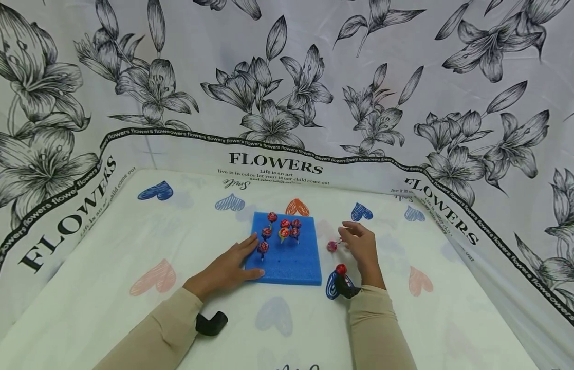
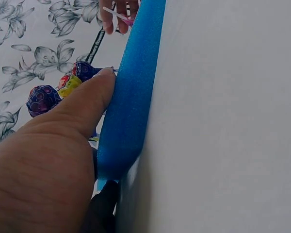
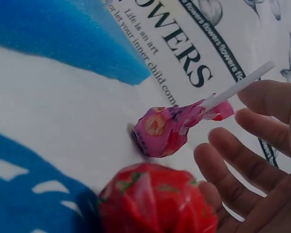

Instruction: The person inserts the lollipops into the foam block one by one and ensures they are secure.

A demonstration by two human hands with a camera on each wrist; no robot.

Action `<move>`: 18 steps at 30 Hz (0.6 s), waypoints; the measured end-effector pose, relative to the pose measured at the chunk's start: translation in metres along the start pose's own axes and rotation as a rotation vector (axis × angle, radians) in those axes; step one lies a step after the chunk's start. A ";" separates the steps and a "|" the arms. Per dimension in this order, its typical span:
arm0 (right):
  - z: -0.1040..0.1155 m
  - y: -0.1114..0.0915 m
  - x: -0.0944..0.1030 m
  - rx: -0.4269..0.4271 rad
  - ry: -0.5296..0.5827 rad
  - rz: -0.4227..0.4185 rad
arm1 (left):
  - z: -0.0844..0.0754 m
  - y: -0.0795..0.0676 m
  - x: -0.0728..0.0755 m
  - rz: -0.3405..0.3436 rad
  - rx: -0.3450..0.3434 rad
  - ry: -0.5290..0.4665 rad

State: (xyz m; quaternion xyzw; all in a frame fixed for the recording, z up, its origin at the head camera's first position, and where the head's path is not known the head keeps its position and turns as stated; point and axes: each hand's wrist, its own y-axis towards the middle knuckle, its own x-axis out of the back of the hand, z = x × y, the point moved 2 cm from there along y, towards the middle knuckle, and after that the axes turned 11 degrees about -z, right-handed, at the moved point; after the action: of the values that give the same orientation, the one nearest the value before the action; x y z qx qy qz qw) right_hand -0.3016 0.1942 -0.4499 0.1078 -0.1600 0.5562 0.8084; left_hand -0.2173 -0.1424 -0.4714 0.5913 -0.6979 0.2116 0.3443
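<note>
My left hand (image 1: 231,266) lies along the left edge of a blue foam block (image 1: 296,267), fingers spread, its thumb (image 2: 82,104) on the near side. Several wrapped lollipops (image 1: 284,234) stand upright in the block by their sticks. To its right, my right hand (image 1: 360,246), fingers curved, holds a pink-wrapped lollipop (image 3: 160,131) at its white stick (image 3: 247,85). The stick tilts upward, the candy end low over the table; whether it touches the cloth is hard to tell. A red lollipop (image 1: 340,269) sits nearer me, beside the right wrist.
A white cloth printed with hearts (image 1: 154,277) covers the table. Behind and at the sides hangs a curtain (image 1: 277,103) with black flower drawings and lettering. Black wrist mounts (image 1: 211,324) show at both cuffs.
</note>
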 end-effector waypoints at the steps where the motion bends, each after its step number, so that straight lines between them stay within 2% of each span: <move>1: -0.001 0.000 -0.001 0.002 -0.015 0.012 | 0.000 0.000 0.000 0.001 0.002 0.002; 18: -0.002 -0.007 -0.006 0.098 -0.296 0.196 | 0.003 0.000 -0.003 -0.007 -0.007 -0.002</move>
State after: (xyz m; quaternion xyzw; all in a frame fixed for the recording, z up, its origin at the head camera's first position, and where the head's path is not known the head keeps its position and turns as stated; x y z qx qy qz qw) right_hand -0.2968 0.1868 -0.4539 0.2115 -0.2595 0.6174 0.7119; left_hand -0.2181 -0.1424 -0.4753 0.5928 -0.6968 0.2075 0.3462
